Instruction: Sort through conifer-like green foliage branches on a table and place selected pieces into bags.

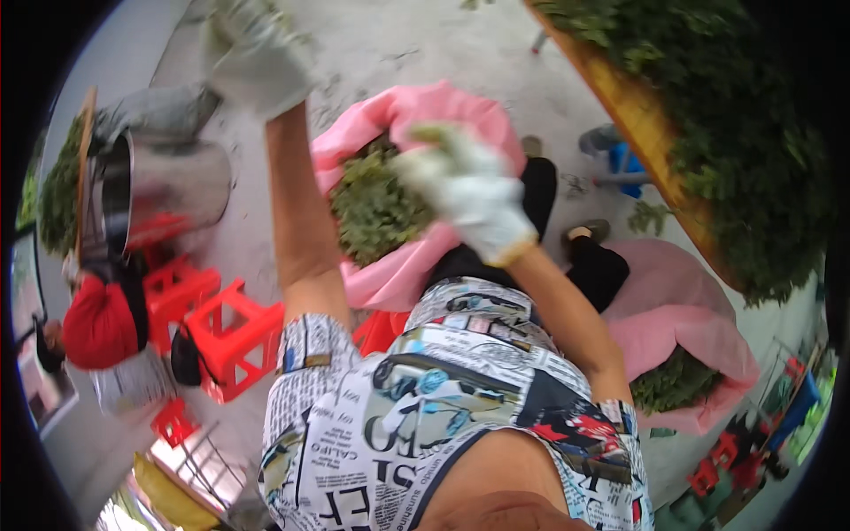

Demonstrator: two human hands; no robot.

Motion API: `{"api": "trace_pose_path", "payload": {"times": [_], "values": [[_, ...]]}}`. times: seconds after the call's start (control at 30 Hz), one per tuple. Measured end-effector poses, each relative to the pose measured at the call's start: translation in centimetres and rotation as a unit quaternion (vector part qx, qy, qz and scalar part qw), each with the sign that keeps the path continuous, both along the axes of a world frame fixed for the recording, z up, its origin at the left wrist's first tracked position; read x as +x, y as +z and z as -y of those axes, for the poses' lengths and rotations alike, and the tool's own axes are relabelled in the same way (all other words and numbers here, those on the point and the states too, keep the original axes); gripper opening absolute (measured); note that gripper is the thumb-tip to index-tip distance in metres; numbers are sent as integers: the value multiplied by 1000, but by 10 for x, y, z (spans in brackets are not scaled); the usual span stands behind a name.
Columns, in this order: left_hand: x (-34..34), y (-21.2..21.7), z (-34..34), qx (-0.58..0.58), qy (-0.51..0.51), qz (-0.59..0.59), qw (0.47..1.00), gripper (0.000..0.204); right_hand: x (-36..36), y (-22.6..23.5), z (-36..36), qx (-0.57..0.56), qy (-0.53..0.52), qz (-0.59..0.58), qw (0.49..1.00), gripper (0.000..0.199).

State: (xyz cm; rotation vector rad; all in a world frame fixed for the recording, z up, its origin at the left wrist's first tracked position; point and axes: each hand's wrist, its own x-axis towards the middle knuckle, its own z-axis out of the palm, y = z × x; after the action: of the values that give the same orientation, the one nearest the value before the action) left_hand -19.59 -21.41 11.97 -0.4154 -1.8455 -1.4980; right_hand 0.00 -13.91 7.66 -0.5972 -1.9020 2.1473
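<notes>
A white work glove covers my left hand (257,66), which reaches far out at the upper left, over the pale floor. Motion smears its fingers, and whether it holds anything does not show. Also gloved, my right hand (474,195) hovers over the right part of an open pink sack (425,106). Its fingertips look greenish and blurred, so I cannot tell their grip. Leafy green sprigs (376,203) fill the sack, which stands before my lap.
Cut greenery (744,133) is heaped on a wooden-edged table (620,106) at the upper right. Another pink sack (699,345) of greenery stands at right. Red stools (235,336), a metal drum (177,190) and a person in red (97,323) are at left.
</notes>
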Motion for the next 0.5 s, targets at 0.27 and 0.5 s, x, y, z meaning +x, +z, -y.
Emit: {"api": "trace_pose_path", "payload": {"times": [0.27,0.5], "values": [[-88,-89,-6,-224,-33,113,967,35,52,-46,-16,517,-89,-52,850,53],[-101,-190,-42,-335,4,350,875,52,173,43,-89,595,-327,18,734,35]]}}
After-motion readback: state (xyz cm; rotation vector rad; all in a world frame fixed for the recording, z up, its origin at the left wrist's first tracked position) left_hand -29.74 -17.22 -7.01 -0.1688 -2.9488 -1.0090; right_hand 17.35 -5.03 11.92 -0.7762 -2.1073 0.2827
